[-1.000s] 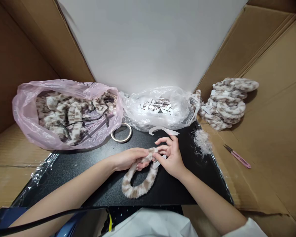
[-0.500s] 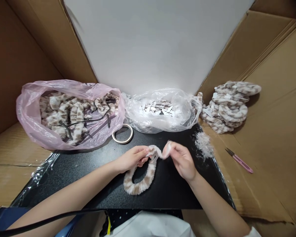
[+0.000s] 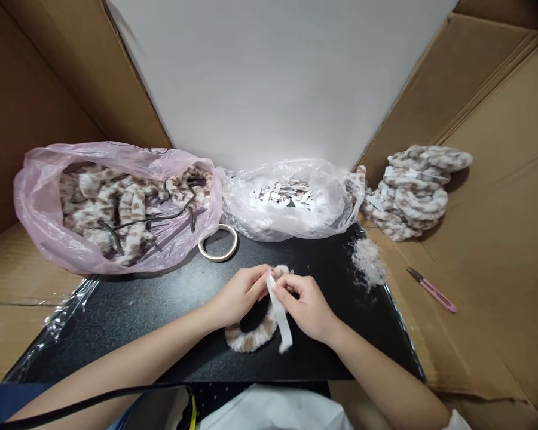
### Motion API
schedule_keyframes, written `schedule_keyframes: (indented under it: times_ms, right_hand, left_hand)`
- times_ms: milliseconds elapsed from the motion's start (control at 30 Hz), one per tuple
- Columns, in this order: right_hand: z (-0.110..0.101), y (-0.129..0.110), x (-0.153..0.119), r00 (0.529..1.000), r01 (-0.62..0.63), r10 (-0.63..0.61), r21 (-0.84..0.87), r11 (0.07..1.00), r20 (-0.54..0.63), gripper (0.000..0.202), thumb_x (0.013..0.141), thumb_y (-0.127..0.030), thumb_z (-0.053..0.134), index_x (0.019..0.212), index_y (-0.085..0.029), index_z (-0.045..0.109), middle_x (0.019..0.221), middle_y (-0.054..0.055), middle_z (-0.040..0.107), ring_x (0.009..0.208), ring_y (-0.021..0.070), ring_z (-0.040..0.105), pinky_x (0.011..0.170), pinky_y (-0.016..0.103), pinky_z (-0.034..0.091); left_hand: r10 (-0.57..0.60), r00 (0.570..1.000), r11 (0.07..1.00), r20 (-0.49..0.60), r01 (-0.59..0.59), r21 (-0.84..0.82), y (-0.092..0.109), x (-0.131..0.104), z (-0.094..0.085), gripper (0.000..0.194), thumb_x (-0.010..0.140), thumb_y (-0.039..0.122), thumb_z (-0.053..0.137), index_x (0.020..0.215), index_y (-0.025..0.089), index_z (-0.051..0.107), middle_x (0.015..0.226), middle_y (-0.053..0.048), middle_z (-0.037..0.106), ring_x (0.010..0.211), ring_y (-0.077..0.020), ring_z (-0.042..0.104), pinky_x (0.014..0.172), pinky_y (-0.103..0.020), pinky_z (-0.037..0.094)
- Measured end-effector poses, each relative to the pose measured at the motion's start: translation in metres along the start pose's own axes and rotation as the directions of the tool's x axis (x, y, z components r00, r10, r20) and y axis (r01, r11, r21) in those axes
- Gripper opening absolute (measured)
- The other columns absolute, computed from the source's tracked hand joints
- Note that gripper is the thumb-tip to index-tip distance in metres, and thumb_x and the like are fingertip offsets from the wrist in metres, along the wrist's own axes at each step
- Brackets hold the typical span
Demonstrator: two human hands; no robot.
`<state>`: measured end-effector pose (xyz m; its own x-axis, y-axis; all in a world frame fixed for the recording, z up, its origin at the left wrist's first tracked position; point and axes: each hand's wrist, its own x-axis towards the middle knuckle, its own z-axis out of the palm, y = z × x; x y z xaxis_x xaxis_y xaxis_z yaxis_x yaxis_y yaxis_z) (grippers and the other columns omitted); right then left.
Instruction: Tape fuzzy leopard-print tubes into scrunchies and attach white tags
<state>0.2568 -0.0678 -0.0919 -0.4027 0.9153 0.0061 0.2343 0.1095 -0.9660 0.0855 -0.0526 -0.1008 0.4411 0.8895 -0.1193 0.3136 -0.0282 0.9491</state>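
A brown-and-white furry loop (image 3: 253,339) lies on the black table in front of me, its upper end between my hands. My left hand (image 3: 242,294) pinches the loop's upper end on its left side. Close beside it, my right hand (image 3: 307,307) has thumb and fingers closed on the fur and a white strip (image 3: 281,319). The strip hangs down across the right side of the loop, its lower end loose. My fingers hide where strip and fur meet.
Behind are a pink bag (image 3: 40,221) of furry pieces and black cords, a tape roll (image 3: 201,251) and a clear bag (image 3: 332,209) of white tags. Rightward lie thread scraps (image 3: 368,263), a furry pile (image 3: 416,197) and pink snips (image 3: 437,295).
My right hand has moved left and down, closer to my left hand. The white strip now hangs downward across the loop instead of stretching between the hands.
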Motion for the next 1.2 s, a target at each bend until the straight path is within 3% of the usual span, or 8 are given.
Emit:
schedule_keyframes:
  times_ms: [267,567,800,933,1000,1067,1133,1200]
  right_hand:
    - [0.009,0.006,0.004,0.970,-0.014,-0.023,-0.148,0.989,-0.243,0.040,0.083,-0.037,0.056,0.051,-0.016,0.046,0.046,-0.004,0.039,0.047,0.0074,0.033,0.046,0.022,0.026]
    - [0.010,0.009,0.003,0.975,-0.082,0.063,-0.082,0.993,-0.215,0.034,0.081,-0.036,0.056,0.056,-0.013,0.057,0.050,-0.002,0.045,0.050,0.0084,0.035,0.047,0.022,0.028]
    - [0.011,0.013,0.005,0.975,-0.108,0.105,-0.002,0.994,-0.197,0.031,0.079,-0.036,0.058,0.059,-0.012,0.060,0.053,-0.002,0.048,0.051,0.0087,0.038,0.049,0.022,0.030]
    - [-0.010,0.006,0.006,0.986,-0.143,0.145,0.034,0.989,-0.076,0.029,0.077,-0.039,0.063,0.065,-0.013,0.063,0.052,-0.003,0.048,0.048,0.0087,0.039,0.048,0.022,0.031]
    - [-0.029,-0.008,0.008,0.981,-0.091,0.086,-0.021,0.996,-0.174,0.024,0.076,-0.037,0.066,0.070,-0.014,0.064,0.056,-0.002,0.053,0.052,0.0104,0.045,0.052,0.023,0.037]
    - [-0.047,-0.024,0.013,0.950,0.050,-0.066,-0.061,0.997,-0.305,0.019,0.079,-0.035,0.065,0.079,-0.017,0.064,0.073,0.002,0.062,0.069,0.0144,0.056,0.067,0.025,0.044]
    - [-0.058,-0.037,0.024,0.958,0.164,-0.158,0.005,0.986,-0.239,0.019,0.082,-0.037,0.061,0.088,-0.019,0.064,0.086,0.003,0.066,0.083,0.0168,0.060,0.078,0.028,0.046]
    - [-0.059,-0.042,0.037,0.996,0.086,-0.090,0.144,0.986,0.019,0.022,0.083,-0.040,0.058,0.083,-0.018,0.063,0.078,0.001,0.065,0.076,0.0154,0.060,0.073,0.027,0.047]
  left_hand:
    - [0.049,0.998,0.996,-0.026,-0.047,0.078,0.004,-0.007,0.005,0.040,0.096,0.042,0.034,0.066,0.017,0.045,0.062,0.003,0.044,0.059,-0.0117,0.040,0.059,-0.024,0.032]
    - [0.098,0.992,0.992,0.080,-0.104,0.075,0.015,-0.010,-0.003,0.028,0.094,0.027,0.036,0.074,0.016,0.051,0.068,0.001,0.050,0.065,-0.0131,0.045,0.063,-0.024,0.034]
    - [0.089,0.996,0.996,0.009,-0.089,-0.031,0.013,-0.007,-0.001,0.039,0.095,0.041,0.040,0.075,0.013,0.059,0.063,0.002,0.045,0.060,-0.0113,0.040,0.058,-0.022,0.033]
    - [0.091,0.995,0.995,-0.030,-0.092,-0.034,0.027,-0.007,-0.010,0.036,0.094,0.040,0.040,0.081,0.013,0.061,0.065,0.001,0.049,0.061,-0.0113,0.041,0.058,-0.022,0.034]
    - [0.096,0.995,0.993,0.002,-0.096,0.071,0.041,-0.006,-0.019,0.036,0.095,0.038,0.040,0.078,0.013,0.060,0.064,0.001,0.049,0.059,-0.0111,0.043,0.056,-0.021,0.034]
    - [0.123,0.989,0.967,0.079,-0.137,0.215,0.058,-0.003,-0.027,0.037,0.096,0.036,0.039,0.071,0.014,0.056,0.060,0.002,0.046,0.055,-0.0099,0.041,0.053,-0.021,0.032]
    - [0.213,0.959,0.903,0.186,-0.266,0.337,0.074,0.001,-0.031,0.037,0.096,0.032,0.039,0.067,0.015,0.054,0.059,0.003,0.045,0.053,-0.0092,0.039,0.052,-0.021,0.031]
    - [0.327,0.902,0.816,0.282,-0.420,0.398,0.086,0.006,-0.031,0.033,0.096,0.025,0.040,0.069,0.015,0.056,0.065,0.000,0.050,0.058,-0.0100,0.044,0.056,-0.021,0.035]
